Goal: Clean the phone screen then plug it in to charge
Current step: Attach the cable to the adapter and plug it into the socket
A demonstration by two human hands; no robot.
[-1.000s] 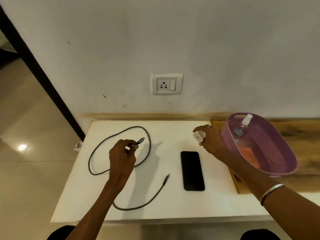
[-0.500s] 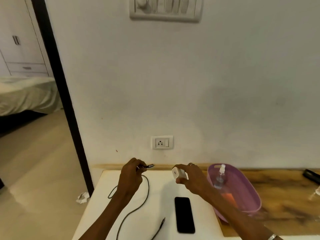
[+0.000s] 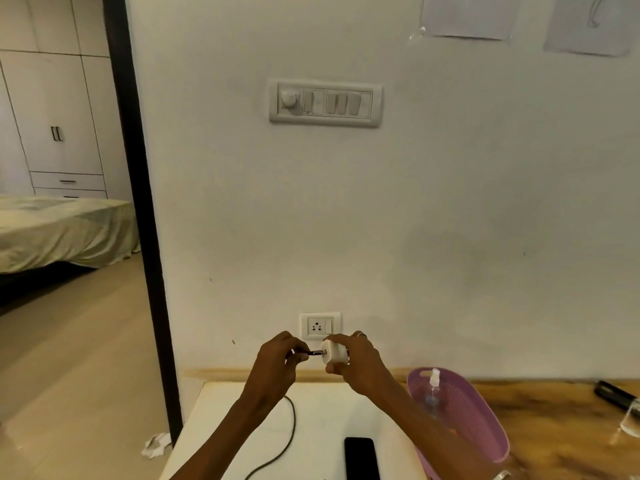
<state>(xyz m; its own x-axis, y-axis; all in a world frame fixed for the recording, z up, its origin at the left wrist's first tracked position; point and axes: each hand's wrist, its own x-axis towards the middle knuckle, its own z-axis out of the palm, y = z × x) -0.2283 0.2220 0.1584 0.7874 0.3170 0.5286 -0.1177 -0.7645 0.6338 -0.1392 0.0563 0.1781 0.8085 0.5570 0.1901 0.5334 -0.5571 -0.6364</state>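
A black phone (image 3: 361,458) lies face up on the white table (image 3: 325,407), at the bottom of the view. My left hand (image 3: 277,362) pinches the plug end of a dark charging cable (image 3: 292,424), which trails down over the table. My right hand (image 3: 358,363) grips a white charger adapter (image 3: 333,352). The cable plug touches the adapter's face, held in the air in front of the wall socket (image 3: 319,326).
A purple plastic basket (image 3: 485,420) with a small spray bottle (image 3: 433,386) stands right of the phone on a wooden counter (image 3: 561,445). A switch panel (image 3: 325,102) is high on the wall. A black door frame (image 3: 138,202) and crumpled paper (image 3: 156,445) are at left.
Both hands have risen from the table and come together, bringing the cable plug against the adapter. The view has tilted upward, so more wall shows and less table.
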